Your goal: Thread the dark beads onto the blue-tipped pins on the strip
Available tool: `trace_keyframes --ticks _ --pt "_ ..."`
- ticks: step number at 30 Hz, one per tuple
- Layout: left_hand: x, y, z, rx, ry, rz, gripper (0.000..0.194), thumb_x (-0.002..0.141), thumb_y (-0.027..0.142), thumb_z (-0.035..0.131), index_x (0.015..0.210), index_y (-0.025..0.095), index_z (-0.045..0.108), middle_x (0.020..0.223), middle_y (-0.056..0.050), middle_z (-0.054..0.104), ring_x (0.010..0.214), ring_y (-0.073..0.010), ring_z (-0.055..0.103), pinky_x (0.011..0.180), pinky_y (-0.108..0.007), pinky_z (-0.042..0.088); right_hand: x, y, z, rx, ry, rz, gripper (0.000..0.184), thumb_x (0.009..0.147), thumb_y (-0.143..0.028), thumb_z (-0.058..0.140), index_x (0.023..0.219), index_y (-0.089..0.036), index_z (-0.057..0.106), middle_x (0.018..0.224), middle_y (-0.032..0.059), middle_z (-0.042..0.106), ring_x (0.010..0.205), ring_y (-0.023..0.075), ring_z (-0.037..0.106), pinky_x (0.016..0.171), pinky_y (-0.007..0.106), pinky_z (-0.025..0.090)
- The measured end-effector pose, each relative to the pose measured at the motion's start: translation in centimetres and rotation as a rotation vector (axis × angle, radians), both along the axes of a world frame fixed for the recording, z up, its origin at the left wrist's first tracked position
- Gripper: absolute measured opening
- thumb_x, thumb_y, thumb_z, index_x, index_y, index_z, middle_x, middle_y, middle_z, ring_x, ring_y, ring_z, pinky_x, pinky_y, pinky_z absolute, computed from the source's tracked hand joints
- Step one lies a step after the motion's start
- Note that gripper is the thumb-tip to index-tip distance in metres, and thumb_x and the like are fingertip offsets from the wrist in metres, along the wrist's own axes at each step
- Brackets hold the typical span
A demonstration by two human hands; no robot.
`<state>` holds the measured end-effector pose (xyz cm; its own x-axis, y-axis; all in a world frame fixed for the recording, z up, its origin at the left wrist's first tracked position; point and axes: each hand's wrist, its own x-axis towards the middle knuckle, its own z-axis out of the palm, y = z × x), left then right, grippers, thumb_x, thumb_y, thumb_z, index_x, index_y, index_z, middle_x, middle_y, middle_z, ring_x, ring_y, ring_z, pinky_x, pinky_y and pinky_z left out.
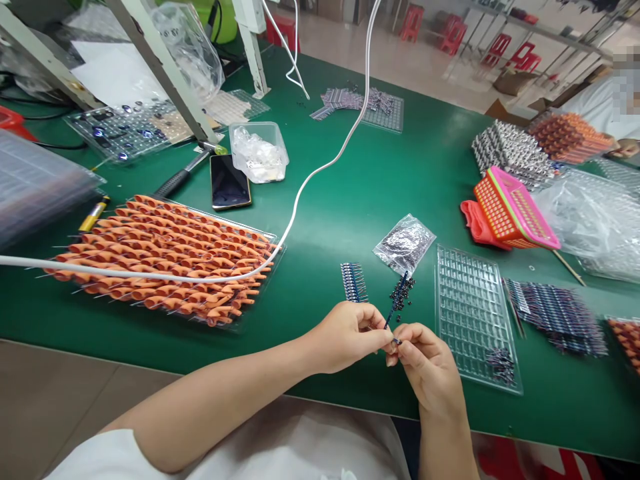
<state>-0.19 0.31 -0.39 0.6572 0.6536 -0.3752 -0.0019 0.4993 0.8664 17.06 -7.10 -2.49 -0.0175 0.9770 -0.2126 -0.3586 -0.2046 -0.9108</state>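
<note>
My left hand (pixel 345 337) is closed on a narrow dark-blue circuit board strip (pixel 394 308), which points up and away from its fingertips. Close beside it, my right hand (pixel 430 367) is pinched at the strip's near end, where a small dark piece (pixel 397 341) shows between the fingertips; its kind is too small to make out. Small black beads-like parts (pixel 407 287) lie scattered just beyond the strip. Left of them rests a blue board strip with thin wire leads (pixel 354 283). A clear bag of small dark parts (pixel 405 244) lies farther back.
A clear moulded tray (pixel 470 307) holds a few small parts to my right, beside stacked blue boards (pixel 557 317). Orange pieces (pixel 165 260) fill a tray at left. A white cable (pixel 295 207) crosses the table. A pink basket (pixel 517 207) and another person's hand (pixel 626 148) are at right.
</note>
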Motion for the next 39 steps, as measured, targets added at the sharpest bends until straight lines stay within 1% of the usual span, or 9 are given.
trace_keyframes --ticks 8,12,21,24,30,39 --pt "0.02 -0.08 0.01 0.010 0.004 0.005 0.011 0.079 0.022 0.064 0.074 0.015 0.057 0.071 -0.003 0.068 0.066 -0.0138 0.061 0.065 -0.028 0.046 0.10 -0.20 -0.53 0.006 -0.053 -0.031 0.011 0.084 -0.029 0.074 0.084 -0.019 0.069 0.079 0.0019 0.065 0.067 0.0128 0.064 0.061 0.024 0.054" --pt "0.02 -0.06 -0.06 0.011 0.000 0.002 0.012 0.079 0.023 0.064 0.074 0.015 0.057 0.071 -0.003 0.069 0.066 -0.0139 0.061 0.066 -0.028 0.047 0.11 -0.25 -0.53 -0.003 -0.069 -0.043 0.012 0.083 -0.029 0.074 0.083 -0.018 0.069 0.078 0.0019 0.065 0.064 0.0128 0.064 0.059 0.024 0.054" --pt "-0.05 -0.04 0.18 0.074 0.041 0.012 0.013 0.080 0.026 0.063 0.074 0.016 0.057 0.072 -0.003 0.067 0.067 -0.0157 0.063 0.070 -0.032 0.051 0.11 -0.17 -0.60 -0.044 -0.115 -0.071 0.014 0.081 -0.032 0.076 0.081 -0.019 0.069 0.077 0.0016 0.066 0.062 0.0126 0.065 0.059 0.024 0.054" --pt "-0.09 -0.03 0.33 0.113 0.064 0.015 0.014 0.079 0.027 0.064 0.073 0.017 0.057 0.071 -0.003 0.067 0.068 -0.0164 0.064 0.071 -0.031 0.052 0.12 -0.15 -0.57 -0.045 -0.130 -0.068 0.015 0.082 -0.033 0.075 0.081 -0.019 0.069 0.077 0.0014 0.066 0.062 0.0122 0.064 0.060 0.024 0.053" --pt "-0.20 0.05 0.56 0.139 0.087 0.007 0.014 0.077 0.028 0.065 0.073 0.017 0.058 0.070 -0.002 0.068 0.068 -0.0167 0.066 0.068 -0.029 0.053 0.14 -0.24 -0.43 -0.041 -0.141 -0.053 0.015 0.083 -0.033 0.074 0.083 -0.019 0.069 0.078 0.0018 0.066 0.063 0.0128 0.064 0.062 0.025 0.053" --pt "-0.22 0.03 0.62 0.177 0.111 -0.022 0.012 0.080 0.027 0.061 0.074 0.017 0.057 0.072 -0.002 0.064 0.072 -0.0181 0.066 0.073 -0.031 0.052 0.19 -0.21 -0.26 -0.076 -0.093 -0.020 0.016 0.081 -0.033 0.076 0.080 -0.019 0.069 0.077 0.0018 0.066 0.062 0.0126 0.063 0.059 0.024 0.052"
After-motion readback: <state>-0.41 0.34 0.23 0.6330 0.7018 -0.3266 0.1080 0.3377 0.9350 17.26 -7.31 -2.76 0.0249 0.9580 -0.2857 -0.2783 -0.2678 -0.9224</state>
